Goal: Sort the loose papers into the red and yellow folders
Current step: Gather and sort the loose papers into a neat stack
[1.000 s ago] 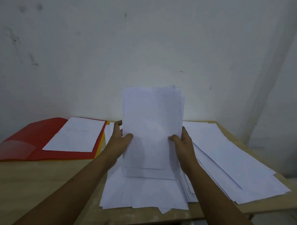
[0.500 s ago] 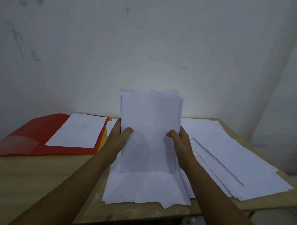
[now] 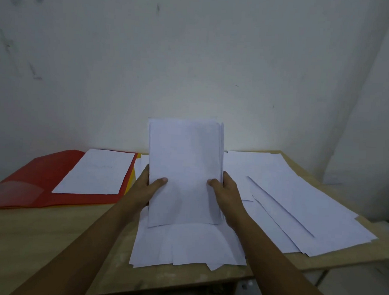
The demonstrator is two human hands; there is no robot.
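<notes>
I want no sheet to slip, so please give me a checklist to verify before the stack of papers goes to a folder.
1. Left hand grips the upright stack: ok.
2. Right hand grips the other edge: ok.
3. Stack edges squared: nearly; sheets stick out at the right edge, not ok.
4. Red folder lies open: ok, one sheet already on it.
5. Yellow folder reachable: not ok, only an edge shows under the red one.
6. Which folder these pages belong to: cannot tell.

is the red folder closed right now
No, the red folder lies open on the table with a white sheet resting on its right half.
</notes>
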